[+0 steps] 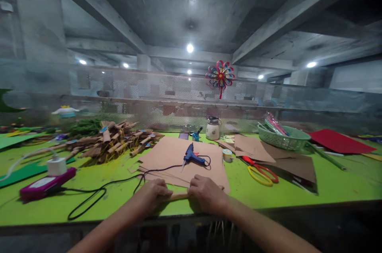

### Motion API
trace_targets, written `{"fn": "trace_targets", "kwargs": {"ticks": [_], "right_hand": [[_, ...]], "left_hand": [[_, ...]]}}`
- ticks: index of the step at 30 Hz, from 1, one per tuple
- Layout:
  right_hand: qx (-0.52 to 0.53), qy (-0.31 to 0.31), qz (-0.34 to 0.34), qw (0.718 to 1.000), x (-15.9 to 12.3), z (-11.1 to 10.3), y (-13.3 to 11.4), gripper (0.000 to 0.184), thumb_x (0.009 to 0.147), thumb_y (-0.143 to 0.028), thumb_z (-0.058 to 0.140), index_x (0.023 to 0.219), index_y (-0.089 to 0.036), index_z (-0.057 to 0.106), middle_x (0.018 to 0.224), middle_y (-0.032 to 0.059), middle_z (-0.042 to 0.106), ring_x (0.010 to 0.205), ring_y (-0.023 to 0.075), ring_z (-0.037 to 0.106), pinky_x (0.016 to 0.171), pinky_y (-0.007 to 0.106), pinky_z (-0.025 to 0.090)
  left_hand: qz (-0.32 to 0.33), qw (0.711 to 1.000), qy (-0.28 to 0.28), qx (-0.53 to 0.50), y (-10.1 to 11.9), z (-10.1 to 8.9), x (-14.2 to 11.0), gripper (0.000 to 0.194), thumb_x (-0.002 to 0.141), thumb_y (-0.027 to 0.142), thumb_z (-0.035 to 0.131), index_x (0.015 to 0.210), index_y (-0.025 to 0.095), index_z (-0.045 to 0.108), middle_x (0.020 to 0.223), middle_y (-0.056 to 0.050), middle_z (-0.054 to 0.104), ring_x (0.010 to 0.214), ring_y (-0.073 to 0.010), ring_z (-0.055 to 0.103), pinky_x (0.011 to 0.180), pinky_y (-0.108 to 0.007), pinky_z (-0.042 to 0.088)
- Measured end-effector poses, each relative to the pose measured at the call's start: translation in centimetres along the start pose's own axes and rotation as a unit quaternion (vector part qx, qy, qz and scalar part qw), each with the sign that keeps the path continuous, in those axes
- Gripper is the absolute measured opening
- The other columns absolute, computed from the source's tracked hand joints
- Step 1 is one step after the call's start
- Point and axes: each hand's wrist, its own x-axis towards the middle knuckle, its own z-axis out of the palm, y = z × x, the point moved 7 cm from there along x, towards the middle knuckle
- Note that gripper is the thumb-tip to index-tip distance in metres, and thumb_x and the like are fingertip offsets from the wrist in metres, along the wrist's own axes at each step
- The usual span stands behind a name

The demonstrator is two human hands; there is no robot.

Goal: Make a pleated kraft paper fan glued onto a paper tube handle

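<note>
Pressing along a thin tan paper roll [179,196] at the near table edge, we have both hands at work; call the roll the clock's centre. Our left hand [158,194], at 9 o'clock, has its fingers curled down on the roll's left part. Our right hand [207,194], at 3 o'clock, is bent over the right part, a short bare stretch between. Contact under the palms: hidden, cannot tell.

Method, our judgement: equal pressure from both hands, so the roll stays straight and neither end cones. Fingers spread along the length should hold the wrap tight; too much force at one spot would crease it.

At 12 o'clock, tan paper sheets [167,153] lie just beyond our knuckles. The glue gun [191,154] rests on them at 1 o'clock, nozzle toward us. Heat unknown; we would treat it as hot and give our knuckles clearance. Its black cord [115,182] loops toward 9 o'clock, best left clear of our left forearm.

Scissors [261,173] lie between 2 and 3 o'clock. Farther off, a pile of brown rolls [115,141] sits at 10.
</note>
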Motion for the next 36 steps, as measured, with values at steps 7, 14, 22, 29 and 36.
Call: {"fn": "trace_targets", "kwargs": {"ticks": [7, 14, 22, 29, 36], "right_hand": [[-0.017, -0.017, 0.001, 1.000, 0.0, -0.4, -0.2, 0.008, 0.077, -0.012, 0.054, 0.077, -0.016, 0.061, 0.077, 0.0042, 0.059, 0.074, 0.0169, 0.046, 0.055, 0.028, 0.029], [-0.025, -0.018, -0.008, 0.999, 0.2, -0.3, -0.1, 0.007, 0.078, -0.014, 0.055, 0.073, -0.016, 0.060, 0.074, 0.0035, 0.059, 0.072, 0.0166, 0.047, 0.054, 0.028, 0.028], [0.000, -0.013, -0.012, 1.000, 0.1, -0.4, 0.0, 0.009, 0.080, -0.015, 0.053, 0.074, -0.017, 0.058, 0.075, 0.0029, 0.058, 0.071, 0.0147, 0.049, 0.055, 0.026, 0.028], [-0.003, -0.002, -0.010, 1.000, 0.0, -0.2, 0.0, 0.007, 0.080, -0.016, 0.055, 0.074, -0.017, 0.058, 0.075, 0.0014, 0.057, 0.074, 0.0140, 0.049, 0.054, 0.026, 0.029], [0.016, 0.000, -0.008, 1.000, 0.0, -0.4, 0.2, 0.011, 0.081, -0.016, 0.053, 0.072, -0.017, 0.058, 0.075, 0.0020, 0.055, 0.071, 0.0128, 0.048, 0.053, 0.024, 0.028]], "left_hand": [[-0.031, 0.999, -0.003, 0.008, 0.2, 0.1, -0.3, 0.038, 0.091, 0.039, 0.042, 0.078, 0.021, 0.074, 0.073, -0.005, 0.061, 0.067, -0.0133, 0.057, 0.060, -0.021, 0.037], [-0.036, 0.998, 0.043, -0.024, 0.0, -0.5, -1.1, 0.033, 0.089, 0.036, 0.045, 0.082, 0.019, 0.072, 0.074, -0.006, 0.065, 0.068, -0.0139, 0.059, 0.061, -0.021, 0.040], [-0.058, 0.997, 0.049, -0.002, -0.5, -0.6, -1.8, 0.031, 0.088, 0.036, 0.046, 0.082, 0.021, 0.072, 0.075, -0.005, 0.062, 0.072, -0.0146, 0.056, 0.063, -0.021, 0.039], [-0.062, 0.997, 0.041, -0.001, -0.3, -0.4, -2.3, 0.036, 0.091, 0.039, 0.040, 0.090, 0.023, 0.072, 0.079, -0.007, 0.058, 0.072, -0.0150, 0.054, 0.062, -0.022, 0.038], [-0.062, 0.998, 0.013, -0.016, 0.0, -0.9, -2.6, 0.033, 0.091, 0.036, 0.040, 0.098, 0.025, 0.071, 0.081, -0.006, 0.057, 0.075, -0.0157, 0.051, 0.064, -0.023, 0.039]]}}
